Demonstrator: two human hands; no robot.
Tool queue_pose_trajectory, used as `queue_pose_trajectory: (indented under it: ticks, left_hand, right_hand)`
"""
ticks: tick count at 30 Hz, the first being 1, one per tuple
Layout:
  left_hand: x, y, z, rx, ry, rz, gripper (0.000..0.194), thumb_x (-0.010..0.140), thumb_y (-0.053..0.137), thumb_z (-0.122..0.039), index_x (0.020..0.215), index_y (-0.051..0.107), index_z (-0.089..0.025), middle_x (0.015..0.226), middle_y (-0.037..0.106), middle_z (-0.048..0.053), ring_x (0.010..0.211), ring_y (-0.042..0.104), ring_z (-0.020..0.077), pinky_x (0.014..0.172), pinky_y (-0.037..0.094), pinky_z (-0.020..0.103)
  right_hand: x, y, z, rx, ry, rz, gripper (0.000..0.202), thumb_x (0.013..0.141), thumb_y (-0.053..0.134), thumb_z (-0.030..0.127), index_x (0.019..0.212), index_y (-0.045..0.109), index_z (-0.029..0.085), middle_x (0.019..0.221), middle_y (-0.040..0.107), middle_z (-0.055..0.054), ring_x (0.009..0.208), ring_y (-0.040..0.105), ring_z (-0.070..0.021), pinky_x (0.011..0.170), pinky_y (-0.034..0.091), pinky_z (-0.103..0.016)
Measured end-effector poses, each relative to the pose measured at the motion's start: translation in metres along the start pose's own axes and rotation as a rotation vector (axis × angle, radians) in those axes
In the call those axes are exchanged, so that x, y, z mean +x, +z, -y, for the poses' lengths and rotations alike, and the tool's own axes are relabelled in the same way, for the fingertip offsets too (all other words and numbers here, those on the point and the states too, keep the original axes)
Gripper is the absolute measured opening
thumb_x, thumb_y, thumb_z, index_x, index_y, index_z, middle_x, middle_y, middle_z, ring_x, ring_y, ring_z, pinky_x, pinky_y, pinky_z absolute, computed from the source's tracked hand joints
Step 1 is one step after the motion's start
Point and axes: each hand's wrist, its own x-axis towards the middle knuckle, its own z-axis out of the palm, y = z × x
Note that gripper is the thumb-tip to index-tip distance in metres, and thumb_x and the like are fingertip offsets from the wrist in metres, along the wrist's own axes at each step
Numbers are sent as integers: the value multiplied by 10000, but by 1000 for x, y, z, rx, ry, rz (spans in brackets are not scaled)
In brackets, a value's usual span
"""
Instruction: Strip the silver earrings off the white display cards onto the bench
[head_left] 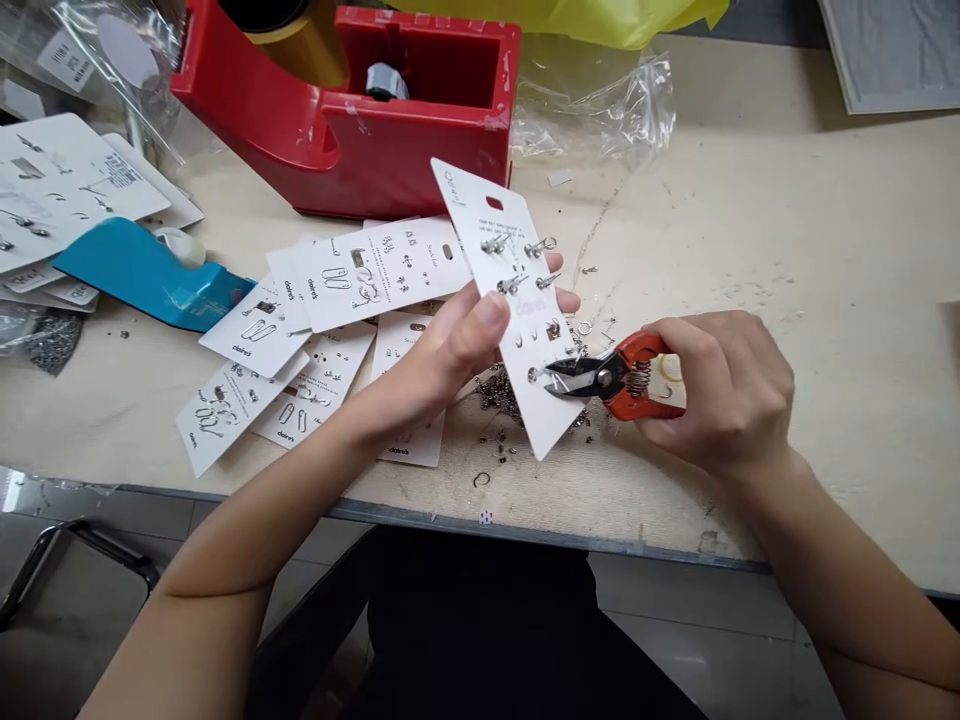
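My left hand (469, 335) grips a white earring card (536, 425) by its left edge, thumb in front and fingertips showing past the far edge. The card is tilted, and several metal earring posts and backs stand out from its upper half. In my right hand (727, 385) is a pair of cutting pliers (630, 375) with orange handles and a spring between them. Their dark jaws lie over the card's lower part, at a small metal piece; whether they bite on it I cannot tell. Beneath the card is a heap of small metal bits (499, 395).
Several earring cards (386, 275) lie fanned out left of my left hand. A red tape dispenser (420, 150) stands behind them, a teal tape dispenser (150, 270) at the left. Clear plastic bags (600, 110) and a yellow bag (585, 20) lie at the back. The table edge (465, 520) runs before me.
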Motion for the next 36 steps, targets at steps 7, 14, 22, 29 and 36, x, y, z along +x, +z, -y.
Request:
queue_pose_trajectory:
  ticks: [7, 14, 22, 29, 36]
  left_hand:
    - [2, -7, 10, -10, 39, 25, 688, 825, 525, -770, 1354, 549, -331, 1269, 683, -8, 1245, 636, 305, 1016, 579, 473]
    - [2, -5, 7, -11, -25, 74, 720, 850, 460, -781, 1364, 541, -283, 1275, 677, 45, 1245, 634, 355, 1029, 565, 535]
    - [7, -8, 6, 67, 35, 23, 777, 798, 509, -802, 1358, 536, -264, 1263, 688, 44, 1169, 667, 325, 1001, 576, 487]
    - [6, -6, 6, 107, 140, -13, 801, 788, 548, -786, 1380, 505, -247, 1272, 684, 55, 1161, 658, 321, 989, 566, 461]
    - [5, -5, 1, 152, 85, -4, 869, 770, 550, -807, 1437, 436, -261, 1352, 645, 81, 1252, 607, 348, 1020, 548, 505]
  right_hand:
    - [1, 0, 2, -47, -9, 33, 320, 820, 620, 245, 1122, 513, 262, 740, 633, -84, 645, 557, -279, 553, 456, -434]
    - [1, 0, 2, -41, 2, -13, 278, 812, 643, 266, 1072, 547, 237, 748, 645, -89, 649, 557, -266, 563, 459, -429]
    - [8, -9, 12, 479, 196, 268, 139, 806, 608, 179, 934, 580, 224, 706, 682, 7, 555, 610, -149, 516, 466, -277]
    - [5, -9, 13, 364, 178, 247, 223, 788, 580, 170, 1011, 583, 180, 818, 703, -78, 693, 673, -239, 576, 499, -340]
    - [1, -6, 13, 223, 115, 174, 140, 791, 558, 172, 929, 574, 186, 678, 643, -61, 564, 590, -216, 473, 409, -326]
